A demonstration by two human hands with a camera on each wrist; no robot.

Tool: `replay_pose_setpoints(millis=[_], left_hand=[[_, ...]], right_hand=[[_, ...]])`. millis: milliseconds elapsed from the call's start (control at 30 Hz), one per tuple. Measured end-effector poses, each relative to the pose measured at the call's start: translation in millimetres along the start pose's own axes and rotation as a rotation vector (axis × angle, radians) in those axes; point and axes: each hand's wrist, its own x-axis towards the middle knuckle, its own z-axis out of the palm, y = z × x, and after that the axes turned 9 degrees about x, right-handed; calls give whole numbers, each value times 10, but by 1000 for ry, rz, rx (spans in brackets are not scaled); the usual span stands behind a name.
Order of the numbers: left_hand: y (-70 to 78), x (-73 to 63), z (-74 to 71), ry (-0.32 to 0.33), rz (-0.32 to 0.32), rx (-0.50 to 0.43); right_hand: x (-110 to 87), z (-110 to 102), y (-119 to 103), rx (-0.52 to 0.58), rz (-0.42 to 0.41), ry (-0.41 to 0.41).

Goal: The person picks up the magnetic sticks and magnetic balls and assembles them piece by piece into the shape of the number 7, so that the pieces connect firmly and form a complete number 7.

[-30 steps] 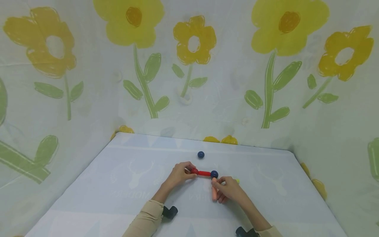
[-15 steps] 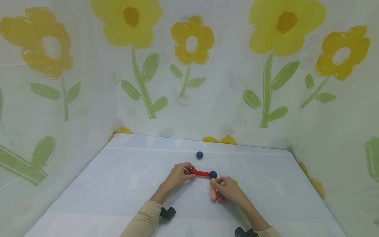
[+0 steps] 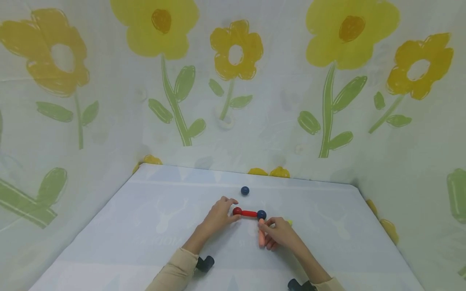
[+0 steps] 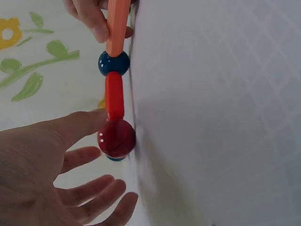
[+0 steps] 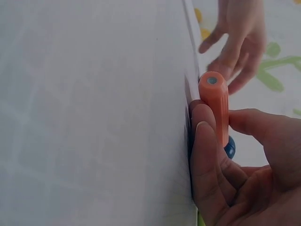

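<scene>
A red magnetic stick (image 3: 249, 214) lies between a red ball (image 3: 237, 211) and a dark blue ball (image 3: 261, 215). From the blue ball a peach-orange magnetic stick (image 3: 261, 234) runs toward the person, with a small metal disc on its near end in the right wrist view. My right hand (image 3: 283, 233) pinches this orange stick between thumb and fingers. Around the red ball my left hand (image 3: 217, 216) has its fingers spread; in the left wrist view the thumb (image 4: 87, 123) is close beside the ball, and whether it touches I cannot tell.
Farther back on the white patterned table (image 3: 164, 250) sits a loose dark blue ball (image 3: 245, 190). A yellow-green piece (image 3: 290, 222) shows partly behind the right hand. Black wrist mounts (image 3: 205, 264) are near the forearms. A flower-print curtain (image 3: 276, 101) surrounds the table.
My left fingers have come off the red ball and spread apart. The right hand keeps its pinch on the orange stick. The head view has shifted slightly.
</scene>
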Motion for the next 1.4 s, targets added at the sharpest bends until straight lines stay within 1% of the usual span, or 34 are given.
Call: replay_pose_setpoints(millis=[67, 100, 133, 200, 300, 367, 467, 567, 667, 767, 833, 867, 1000, 1100, 1233, 1300, 1400], left_hand=[[77, -27, -47, 42, 25, 44], [120, -39, -77, 64, 47, 44], [163, -50, -108, 76, 67, 33], [250, -71, -167, 76, 108, -18], [356, -101, -230, 31, 165, -112], [403, -118, -241, -12, 187, -150], [442, -134, -219, -75, 211, -185], [451, -142, -172, -145, 227, -211], [447, -151, -120, -212, 216, -241], [445, -155, -68, -269, 174, -285], [449, -158, -36, -292, 147, -310], [451, -162, -27, -300, 137, -323], [447, -174, -5, -310, 126, -354], [439, -183, -1, -330, 119, -389], [431, -197, 8, -355, 126, -446], [430, -202, 16, -357, 130, -468], [429, -202, 27, -358, 113, -496]], right_hand=[[-3, -1, -3, 4, -4, -2], [-5, -1, -6, 7, -6, -4], [-7, -3, -9, 10, -10, -4], [-11, -4, -14, 13, -15, -5], [-15, -6, -17, 17, -25, -11], [-15, -8, -14, 15, -33, -16], [-13, -14, -3, 17, -47, -23], [-9, -20, 12, 21, -62, -32], [-4, -17, 14, 18, -61, -30], [-3, -9, 12, 5, -53, -19], [-4, -5, 7, -2, -48, -15], [-7, -6, 4, -3, -47, -14], [-9, -4, -7, -3, -43, -12], [-6, 0, -8, -2, -36, -10], [-6, -1, -2, 1, -31, -16], [-4, -4, 4, 7, -33, -23], [-3, -9, 13, 23, -46, -38]])
